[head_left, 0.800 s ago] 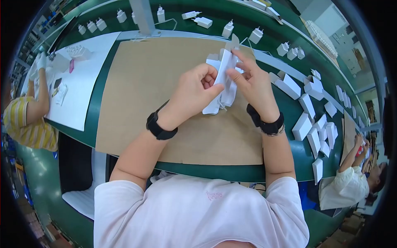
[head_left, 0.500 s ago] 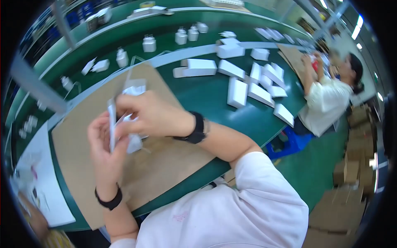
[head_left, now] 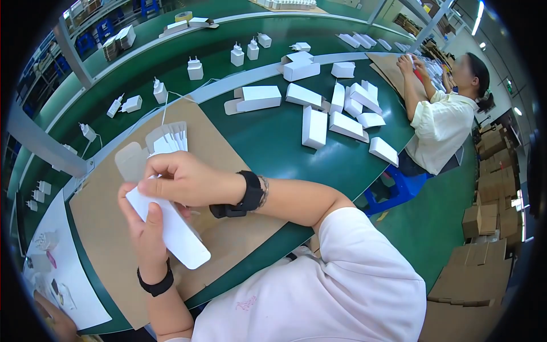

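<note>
My left hand [head_left: 142, 219] is wrapped round the long edge of a slim white carton [head_left: 179, 233], its thumb lying on the broad face. The carton slants over the brown cardboard sheet [head_left: 108, 228], its rounded lower end toward me. My right hand [head_left: 191, 179] is closed at the carton's upper end, thumb pressed on it and the other fingers partly hidden behind. Just beyond my hands, white slats or folded pieces [head_left: 171, 139] stand in a bundle beside a pale greyish flap [head_left: 131, 159]. What joins them to the carton is hidden by my right hand.
Several white cartons [head_left: 314, 126] lie on the green table to the right. White plug adapters [head_left: 195, 68] stand along the far ledge, some with cables. A metal post [head_left: 45, 137] rises at left. A co-worker [head_left: 444, 114] sits at far right, on a blue stool [head_left: 393, 188].
The white item in my hands, seen edge-on and blurred before, now shows its broad face, tilted toward me. My right hand has shifted to its upper end. The view has also moved slightly.
</note>
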### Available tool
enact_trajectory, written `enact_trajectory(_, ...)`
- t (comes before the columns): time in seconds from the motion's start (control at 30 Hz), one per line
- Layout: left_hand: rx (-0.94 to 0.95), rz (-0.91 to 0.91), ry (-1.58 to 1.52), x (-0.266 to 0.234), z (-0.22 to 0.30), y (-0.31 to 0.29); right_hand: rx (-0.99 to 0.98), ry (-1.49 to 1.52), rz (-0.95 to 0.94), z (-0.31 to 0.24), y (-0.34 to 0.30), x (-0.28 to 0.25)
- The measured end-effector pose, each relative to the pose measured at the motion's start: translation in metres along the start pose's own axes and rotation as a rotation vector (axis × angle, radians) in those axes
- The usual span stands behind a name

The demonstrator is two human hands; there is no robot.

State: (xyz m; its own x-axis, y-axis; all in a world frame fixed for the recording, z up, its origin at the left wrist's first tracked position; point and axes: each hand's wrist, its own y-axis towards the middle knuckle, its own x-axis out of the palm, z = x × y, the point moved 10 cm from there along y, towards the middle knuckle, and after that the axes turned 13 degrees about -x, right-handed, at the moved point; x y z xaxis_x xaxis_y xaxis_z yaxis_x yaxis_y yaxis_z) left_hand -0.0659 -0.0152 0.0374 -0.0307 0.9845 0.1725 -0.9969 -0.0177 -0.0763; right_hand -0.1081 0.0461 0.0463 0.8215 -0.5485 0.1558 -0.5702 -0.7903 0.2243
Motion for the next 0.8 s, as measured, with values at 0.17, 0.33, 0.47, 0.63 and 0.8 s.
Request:
enact_trajectory(0.17, -0.032, 0.039, -0.101, 0.0, 0.011, -0.004, -0.739, -0.251, 0.133, -0.057, -0.004, -0.002)
enact_trajectory(0.33, -0.071, -0.035, 0.033, -0.015, 0.012, -0.011, -0.294, -0.173, 0.014, -0.032, 0.007, -0.001)
enact_trajectory(0.47, 0.042, -0.048, 0.275, -0.014, 0.015, -0.011, -0.226, -0.132, 0.031, -0.029, 0.007, -0.004)
enact_trajectory(0.63, 0.009, -0.071, 0.36, -0.016, 0.012, -0.01, -0.188, -0.173, 0.028, -0.024, 0.005, -0.007)
enact_trajectory(0.8, 0.017, -0.134, 0.203, -0.01, 0.013, -0.012, -0.406, -0.272, -0.157, -0.041, -0.002, 0.015)
